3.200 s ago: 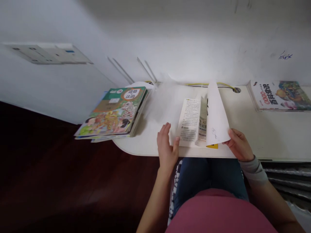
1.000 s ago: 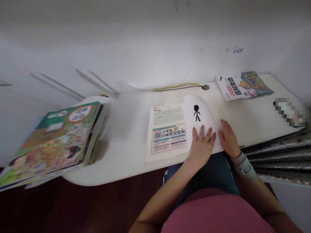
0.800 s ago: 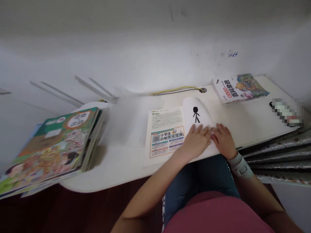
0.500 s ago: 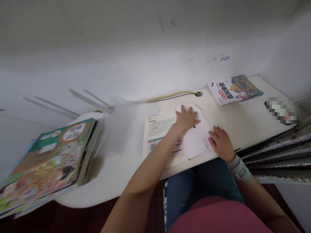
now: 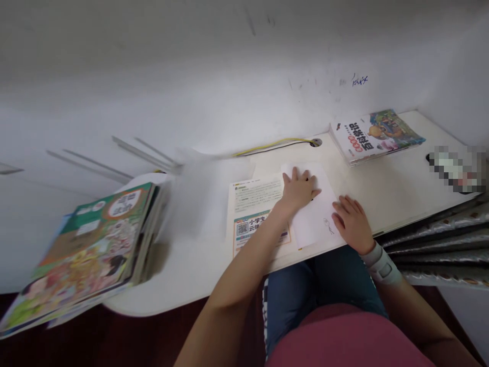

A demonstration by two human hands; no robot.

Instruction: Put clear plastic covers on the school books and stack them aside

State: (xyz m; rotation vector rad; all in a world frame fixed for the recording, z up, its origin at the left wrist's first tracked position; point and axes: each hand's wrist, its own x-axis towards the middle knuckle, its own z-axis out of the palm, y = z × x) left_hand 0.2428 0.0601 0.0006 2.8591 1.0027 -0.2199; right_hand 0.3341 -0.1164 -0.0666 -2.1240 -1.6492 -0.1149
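An open book (image 5: 254,196) lies on the white desk (image 5: 198,285), its left page printed with text and a QR code. The right side is a mostly white page (image 5: 311,227) with a small handwritten mark near its lower corner. My left hand (image 5: 300,189) rests flat on that white page, fingers spread, its forearm crossing the printed page. Dark print shows between and beside its fingers. At the page's right edge, my right hand (image 5: 354,224) lies on the desk with fingers stretched out, holding nothing. A pale band (image 5: 382,264) circles the right wrist.
A stack of colourful books (image 5: 91,244) stands at the left. Beside the open book lies a translucent sheet (image 5: 202,199). Farther right are more books (image 5: 376,135) and a phone-like object (image 5: 453,171), partly pixelated. A yellow cable (image 5: 273,145) enters a desk hole near the wall.
The view has shifted slightly, so the desk's things sit a little differently in frame. Both hands keep nearly the same places at the book.
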